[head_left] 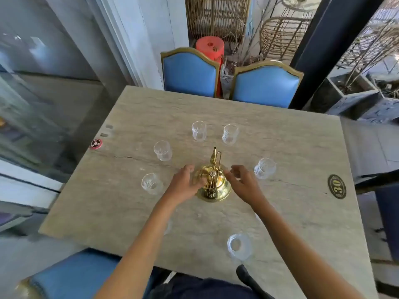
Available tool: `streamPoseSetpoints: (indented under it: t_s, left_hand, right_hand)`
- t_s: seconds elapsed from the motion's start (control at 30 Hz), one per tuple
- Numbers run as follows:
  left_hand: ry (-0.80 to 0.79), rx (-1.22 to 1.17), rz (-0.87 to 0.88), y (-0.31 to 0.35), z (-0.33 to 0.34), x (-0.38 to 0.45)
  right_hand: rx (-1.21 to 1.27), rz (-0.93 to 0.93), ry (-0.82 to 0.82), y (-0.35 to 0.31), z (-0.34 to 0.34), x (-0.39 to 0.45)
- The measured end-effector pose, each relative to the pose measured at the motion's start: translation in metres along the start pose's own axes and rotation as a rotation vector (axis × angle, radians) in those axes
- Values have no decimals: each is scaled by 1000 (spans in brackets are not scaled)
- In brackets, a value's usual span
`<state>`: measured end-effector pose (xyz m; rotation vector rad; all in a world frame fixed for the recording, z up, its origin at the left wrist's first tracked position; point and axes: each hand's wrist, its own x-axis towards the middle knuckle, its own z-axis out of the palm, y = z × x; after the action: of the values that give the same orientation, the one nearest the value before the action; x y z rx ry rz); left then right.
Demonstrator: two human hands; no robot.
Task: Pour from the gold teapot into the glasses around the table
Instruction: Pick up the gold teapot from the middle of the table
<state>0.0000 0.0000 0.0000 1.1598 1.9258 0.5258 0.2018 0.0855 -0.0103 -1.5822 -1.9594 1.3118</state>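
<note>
Gold teapot [212,184] framed by both hands: left hand [183,184] touching its side, right hand [241,182] loosely curled beside, steadying; glasses [163,150] ringed outside.

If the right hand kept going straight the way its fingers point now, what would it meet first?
Most likely the gold teapot. The right hand hovers beside it, its loosely curled fingers aimed left toward the upright handle. Depth is uncertain, so it may pass just behind the handle instead.

Teapot [212,184] mid-table [291,152], glasses [199,131] ringed around it (chairs [190,72] behind).
</note>
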Motion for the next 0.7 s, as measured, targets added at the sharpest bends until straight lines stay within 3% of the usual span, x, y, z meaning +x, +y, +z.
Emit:
streamPoseSetpoints:
  t_s: [0.23, 0.47, 0.7]
  left_hand:
    - [-67, -74, -91, -41, 15, 19]
    - [-136, -115, -85, -61, 17, 37]
    - [-195, -132, -87, -79, 7, 46]
  right_hand:
    - [381, 249, -17, -11, 42, 10]
    - [585, 358, 18, -16, 68, 29]
    - [633, 400, 22, -18, 81, 42]
